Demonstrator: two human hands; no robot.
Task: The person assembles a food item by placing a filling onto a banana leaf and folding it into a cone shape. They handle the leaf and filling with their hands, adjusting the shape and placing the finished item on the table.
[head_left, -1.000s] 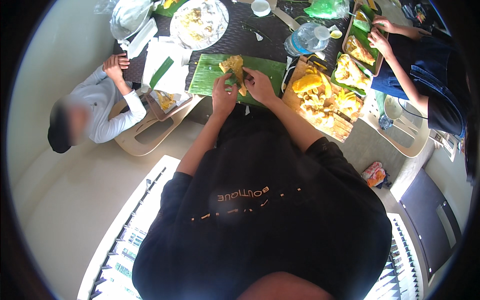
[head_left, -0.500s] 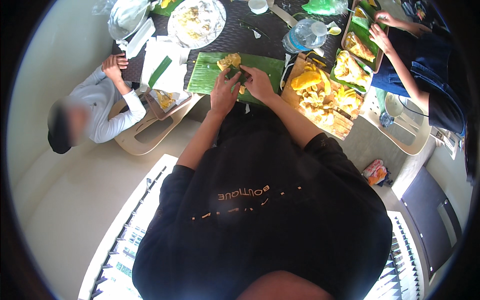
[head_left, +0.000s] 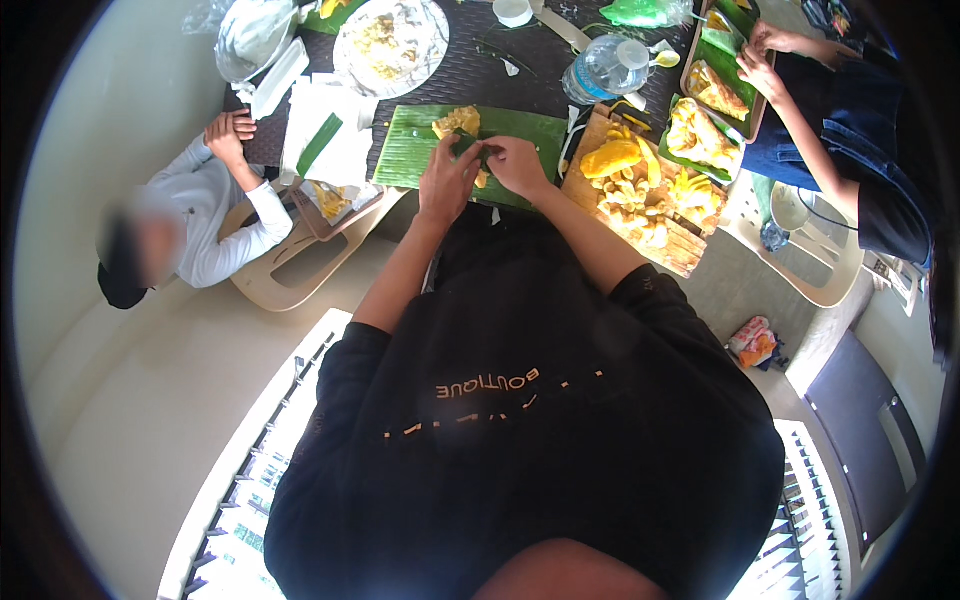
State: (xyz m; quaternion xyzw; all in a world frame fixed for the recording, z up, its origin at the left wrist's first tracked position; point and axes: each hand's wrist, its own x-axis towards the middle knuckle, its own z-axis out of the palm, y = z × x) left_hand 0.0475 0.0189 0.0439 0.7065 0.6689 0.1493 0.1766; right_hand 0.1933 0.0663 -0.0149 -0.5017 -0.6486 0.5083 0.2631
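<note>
So the right hand (head_left: 515,166) has its fingertips pinched together on a dark green strip (head_left: 464,144); the left hand (head_left: 447,178) is curled right beside it, fingers bent over a lumpy yellow food piece (head_left: 457,122), but I can't tell how firmly it's gripping since the fingertips are partly hidden. The strip sits against the food; whether it goes all the way around, no idea from this angle.

Taking the fingertips as the middle of the clock, the food's fat end pokes out at eleven, and its narrow tip shows at six between the hands; all of it is on a flat banana leaf (head_left: 402,150), which lies on a dark woven-look table (head_left: 480,75).

Further out: wooden board (head_left: 685,258) at four, loaded with yellow fruit pieces (head_left: 615,160); clear bottle (head_left: 605,72) at two, with a yellow spoon (head_left: 666,60) just beside it; white cup (head_left: 513,12) a bit past twelve; round marbled plate (head_left: 425,65) with yellow bits at eleven; white sheet (head_left: 347,150) at nine with a green leaf strip (head_left: 320,146) on it; a co-worker in a white top (head_left: 205,215) over at eight, and another in dark clothes (head_left: 825,170) at three, hands over a leaf-lined tray (head_left: 756,118).
</note>
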